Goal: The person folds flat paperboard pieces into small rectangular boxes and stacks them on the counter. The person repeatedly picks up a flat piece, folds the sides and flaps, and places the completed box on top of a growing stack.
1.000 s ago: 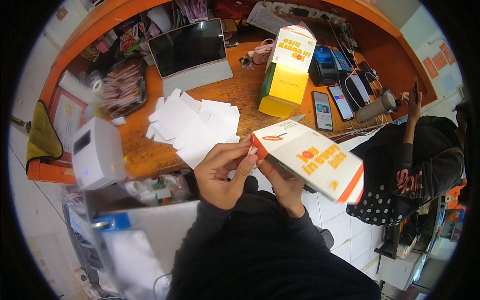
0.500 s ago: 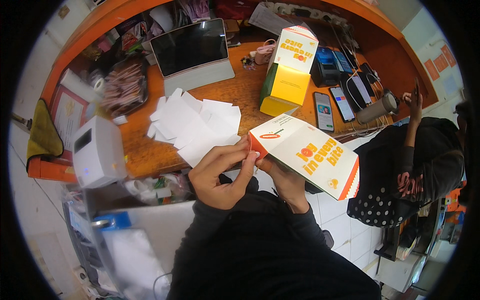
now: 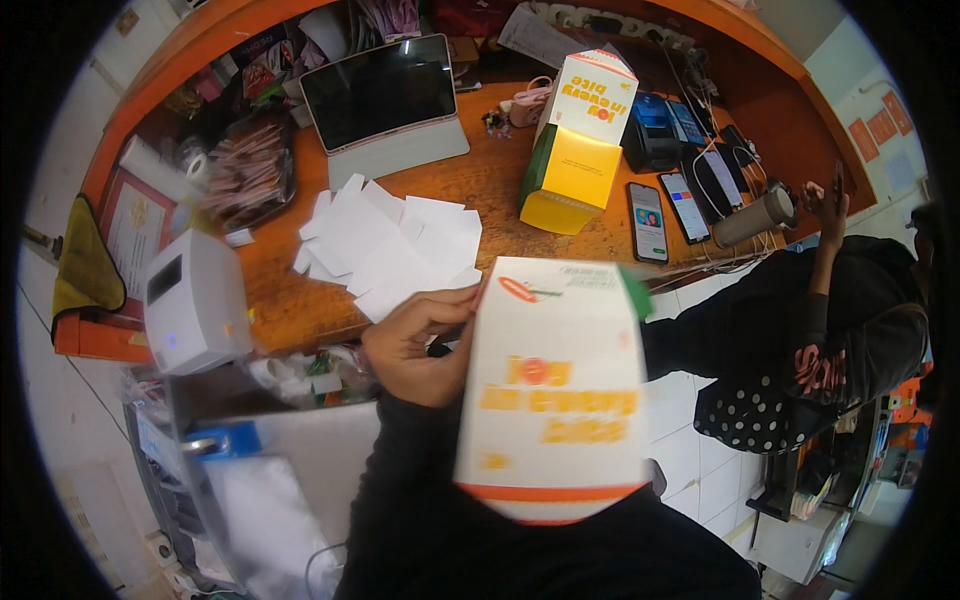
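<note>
Here the left hand pinches the white carton's left edge; right hand hidden behind it.

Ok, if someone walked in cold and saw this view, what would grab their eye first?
Most likely the big white carton with orange and yellow print, held up close in the middle and blurred, with the left hand gripping its left edge; the right hand is hidden behind it. Next, the loose pile of white paper slips on the orange wooden counter, and the yellow and white box standing beyond them beside a propped-up tablet.
</note>
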Tool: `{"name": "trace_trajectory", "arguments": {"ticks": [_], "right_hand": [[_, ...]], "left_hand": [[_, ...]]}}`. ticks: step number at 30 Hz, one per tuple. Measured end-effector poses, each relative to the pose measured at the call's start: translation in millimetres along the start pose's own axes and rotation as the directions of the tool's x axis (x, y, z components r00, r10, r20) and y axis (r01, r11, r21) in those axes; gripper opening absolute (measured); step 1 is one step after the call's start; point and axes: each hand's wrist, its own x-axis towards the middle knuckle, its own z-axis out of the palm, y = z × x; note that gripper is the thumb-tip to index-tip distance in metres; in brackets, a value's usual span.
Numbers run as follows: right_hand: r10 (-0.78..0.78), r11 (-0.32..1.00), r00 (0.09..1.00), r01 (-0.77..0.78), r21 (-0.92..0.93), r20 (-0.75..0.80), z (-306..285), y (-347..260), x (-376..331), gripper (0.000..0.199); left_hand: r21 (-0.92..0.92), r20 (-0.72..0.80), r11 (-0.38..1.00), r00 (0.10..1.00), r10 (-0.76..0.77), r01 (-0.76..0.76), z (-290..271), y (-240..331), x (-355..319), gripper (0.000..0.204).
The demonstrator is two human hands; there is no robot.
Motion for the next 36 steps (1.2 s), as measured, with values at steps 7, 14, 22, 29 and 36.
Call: {"name": "trace_trajectory", "arguments": {"ticks": [7, 14, 22, 29, 36], "right_hand": [[-0.146, 0.988, 0.932, 0.119, -0.1, -0.33, -19, 8, 31, 0.057], [-0.418, 0.878, 0.895, 0.354, -0.323, -0.154, -21, -6, 39, 0.05], [-0.368, 0.865, 0.926, 0.374, -0.335, 0.081, -17, -10, 34, 0.058], [0.026, 0.957, 0.998, -0.041, 0.288, 0.058, -16, -12, 24, 0.024], [-0.091, 0.985, 0.994, 0.08, 0.155, 0.068, -20, -16, 31, 0.02]], "left_hand": [[-0.018, 0.064, 1.0, 0.998, 0.014, -0.013, -46, -21, 6, 0.031], [-0.322, 0.284, 0.94, 0.959, -0.02, 0.115, -34, -26, 4, 0.054], [-0.354, 0.019, 0.887, 0.95, -0.311, 0.297, 11, 3, -9, 0.06], [0.307, -0.103, 0.95, 0.994, -0.032, 0.062, 8, 4, -5, 0.02], [0.258, 0.062, 0.962, 0.993, -0.104, 0.085, 2, -10, -8, 0.038]]}}
